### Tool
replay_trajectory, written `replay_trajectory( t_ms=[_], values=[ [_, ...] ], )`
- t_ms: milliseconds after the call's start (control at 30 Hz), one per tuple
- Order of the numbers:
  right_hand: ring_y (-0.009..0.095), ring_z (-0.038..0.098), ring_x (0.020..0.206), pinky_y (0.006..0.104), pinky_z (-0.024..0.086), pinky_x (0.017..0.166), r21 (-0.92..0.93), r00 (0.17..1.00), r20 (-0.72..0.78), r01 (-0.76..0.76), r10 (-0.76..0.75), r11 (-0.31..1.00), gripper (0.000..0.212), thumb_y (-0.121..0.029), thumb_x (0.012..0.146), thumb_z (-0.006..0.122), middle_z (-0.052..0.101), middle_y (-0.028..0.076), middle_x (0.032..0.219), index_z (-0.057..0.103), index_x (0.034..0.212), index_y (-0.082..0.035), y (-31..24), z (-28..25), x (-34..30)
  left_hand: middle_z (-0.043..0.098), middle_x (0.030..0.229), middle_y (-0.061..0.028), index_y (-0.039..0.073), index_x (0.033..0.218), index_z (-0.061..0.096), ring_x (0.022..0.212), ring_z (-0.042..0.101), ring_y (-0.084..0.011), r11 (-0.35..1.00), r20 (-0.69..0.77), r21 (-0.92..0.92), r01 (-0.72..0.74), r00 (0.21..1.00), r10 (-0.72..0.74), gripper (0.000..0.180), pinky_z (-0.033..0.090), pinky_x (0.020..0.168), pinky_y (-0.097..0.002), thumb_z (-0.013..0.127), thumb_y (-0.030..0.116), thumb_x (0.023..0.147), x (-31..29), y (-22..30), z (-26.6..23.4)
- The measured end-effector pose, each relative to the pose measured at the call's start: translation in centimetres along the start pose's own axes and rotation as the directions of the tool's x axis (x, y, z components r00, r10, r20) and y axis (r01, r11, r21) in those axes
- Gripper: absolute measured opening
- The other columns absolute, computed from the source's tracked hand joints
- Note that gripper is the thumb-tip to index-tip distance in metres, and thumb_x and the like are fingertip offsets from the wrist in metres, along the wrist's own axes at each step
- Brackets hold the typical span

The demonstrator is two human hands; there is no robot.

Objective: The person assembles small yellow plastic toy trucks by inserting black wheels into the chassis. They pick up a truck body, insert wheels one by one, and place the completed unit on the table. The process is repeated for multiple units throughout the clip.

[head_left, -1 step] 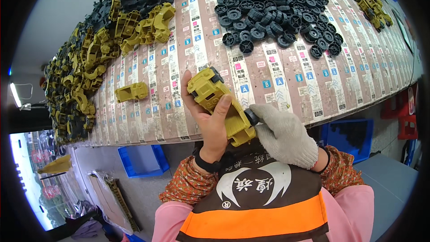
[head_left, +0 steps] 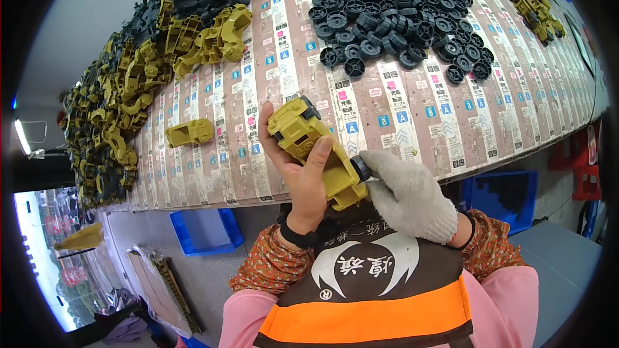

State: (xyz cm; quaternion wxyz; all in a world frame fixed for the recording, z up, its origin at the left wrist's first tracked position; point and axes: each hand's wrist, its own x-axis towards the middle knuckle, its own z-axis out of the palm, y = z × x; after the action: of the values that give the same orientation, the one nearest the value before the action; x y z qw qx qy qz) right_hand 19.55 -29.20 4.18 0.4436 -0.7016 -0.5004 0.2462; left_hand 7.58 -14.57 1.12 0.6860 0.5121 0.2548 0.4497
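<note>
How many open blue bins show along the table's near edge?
2. One blue bin sits left of the bare left hand, below the table; another bin, with dark items inside, sits right of the gloved right hand. More may be hidden under the table.

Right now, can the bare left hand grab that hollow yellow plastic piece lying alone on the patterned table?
Probably not: the bare left hand holds a yellow plastic toy truck body. If freed, likely yes; nothing visible blocks its way to the hollow yellow piece.
</note>
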Motion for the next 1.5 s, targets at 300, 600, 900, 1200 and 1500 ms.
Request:
replay_trajectory(
  t_ms=[300, 600, 900, 1200, 1500],
  values=[
    [0.050, 0.067, 0.067, 0.0571, 0.052, 0.060, -0.085, 0.995, 0.103, -0.005, 0.014, 0.996, 0.035, -0.008, 0.086, 0.064, 0.068, 0.026, 0.077, 0.056, 0.119, -0.002, 0.5, 0.5, -1.0, 0.050, 0.148, -0.0127, 0.013, 0.166, 0.019, 0.131, 0.058, -0.0250, 0.981, 0.213, 0.092, -0.171, 0.966, 0.149, 0.103, 0.052, 0.109, -0.0393, 0.082, -0.006, 0.086, -1.2, -0.5, 0.1],
    [0.047, 0.074, 0.090, 0.0525, 0.060, 0.079, -0.178, 0.953, 0.276, -0.076, 0.124, 0.981, 0.070, -0.037, 0.085, 0.079, 0.075, 0.026, 0.096, 0.053, 0.142, -0.004, -3.2, -1.9, 2.9, 0.045, 0.151, -0.0102, 0.016, 0.165, 0.017, 0.131, 0.055, -0.0237, 0.983, 0.000, 0.119, -0.140, 0.990, 0.141, 0.094, 0.050, 0.110, -0.0387, 0.077, -0.003, 0.094, -0.8, -0.3, 1.1],
    [0.012, 0.066, 0.065, 0.0280, 0.053, 0.054, 0.290, 0.875, 0.219, -0.481, 0.432, 0.828, 0.044, -0.022, 0.093, 0.073, 0.071, 0.008, 0.086, 0.061, 0.126, 0.005, -0.5, -7.1, 12.3, 0.048, 0.145, -0.0113, 0.018, 0.168, 0.019, 0.133, 0.052, -0.0227, 0.993, 0.045, -0.073, 0.094, 0.995, -0.091, 0.083, 0.048, 0.109, -0.0381, 0.064, 0.002, 0.100, 4.2, 2.0, -1.4],
    [0.013, 0.061, 0.055, 0.0258, 0.050, 0.049, 0.389, 0.890, -0.229, -0.288, 0.394, 0.875, 0.036, -0.034, 0.098, 0.071, 0.067, 0.010, 0.080, 0.068, 0.098, 0.002, 6.1, -20.8, 31.1, 0.061, 0.127, 0.0002, 0.014, 0.141, 0.054, 0.114, 0.059, -0.0118, 0.981, -0.203, 0.066, 0.184, 0.965, -0.167, 0.037, 0.050, 0.093, -0.0294, 0.057, 0.008, 0.105, 4.3, 1.8, -10.8],
    [0.017, 0.068, 0.098, 0.0303, 0.058, 0.078, 0.121, 0.899, -0.434, -0.014, 0.066, 0.993, 0.053, -0.026, 0.101, 0.066, 0.067, 0.010, 0.121, 0.058, 0.143, 0.005, 4.7, -22.3, 35.0, 0.063, 0.114, 0.0032, 0.011, 0.132, 0.060, 0.106, 0.058, -0.0082, 0.908, -0.310, 0.417, 0.029, 0.944, 0.112, 0.029, 0.047, 0.084, -0.0253, 0.062, 0.010, 0.104, 6.1, 4.6, -17.4]
  ],
)
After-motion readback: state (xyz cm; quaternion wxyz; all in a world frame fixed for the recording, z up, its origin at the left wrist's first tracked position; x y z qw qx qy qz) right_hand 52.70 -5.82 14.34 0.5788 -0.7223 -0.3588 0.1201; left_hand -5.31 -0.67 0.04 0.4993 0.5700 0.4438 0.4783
